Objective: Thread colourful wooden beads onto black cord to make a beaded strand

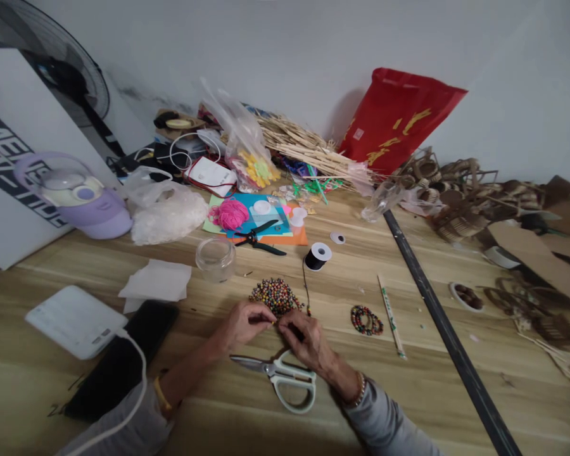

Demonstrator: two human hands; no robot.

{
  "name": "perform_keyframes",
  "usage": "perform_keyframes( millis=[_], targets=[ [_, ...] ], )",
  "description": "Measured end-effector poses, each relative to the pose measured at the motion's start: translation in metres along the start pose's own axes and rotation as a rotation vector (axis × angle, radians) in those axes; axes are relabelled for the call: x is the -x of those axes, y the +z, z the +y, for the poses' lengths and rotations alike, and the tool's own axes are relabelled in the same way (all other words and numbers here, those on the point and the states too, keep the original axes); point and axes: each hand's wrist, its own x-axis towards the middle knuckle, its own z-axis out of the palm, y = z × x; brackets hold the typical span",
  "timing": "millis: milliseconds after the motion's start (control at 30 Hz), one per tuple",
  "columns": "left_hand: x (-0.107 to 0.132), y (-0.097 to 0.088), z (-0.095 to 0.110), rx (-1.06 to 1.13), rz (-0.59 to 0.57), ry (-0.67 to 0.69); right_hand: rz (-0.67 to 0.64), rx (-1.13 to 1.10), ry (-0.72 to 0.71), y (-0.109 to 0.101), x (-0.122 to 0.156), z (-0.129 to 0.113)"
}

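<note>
My left hand [244, 323] and my right hand [308, 339] meet just below a pile of small coloured beads [275, 295] on the wooden table [408, 392]. Both hands are pinched, fingertips nearly touching; what they pinch is too small to make out. A thin black cord runs from my right hand up to a spool of black thread [318, 256]. White-handled scissors [280, 375] lie right under my hands. Finished bead bracelets [366, 320] lie to the right.
A clear jar [215, 259], white papers [156, 282], a black phone [123, 358] and white power bank [76, 320] lie left. Black pliers [256, 239], pink yarn [232, 214] and coloured paper sit behind. A long dark bar [437, 316] crosses the right side; a chopstick wrapper [390, 313] lies beside it.
</note>
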Motion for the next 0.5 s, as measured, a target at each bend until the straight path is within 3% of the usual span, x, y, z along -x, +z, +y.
perform_keyframes(
  millis=[500],
  targets=[
    [-0.0003, -0.0009, 0.0045, -0.044, 0.003, 0.003, 0.014, 0.000, -0.006, -0.0011, -0.0016, -0.0028]
  ],
)
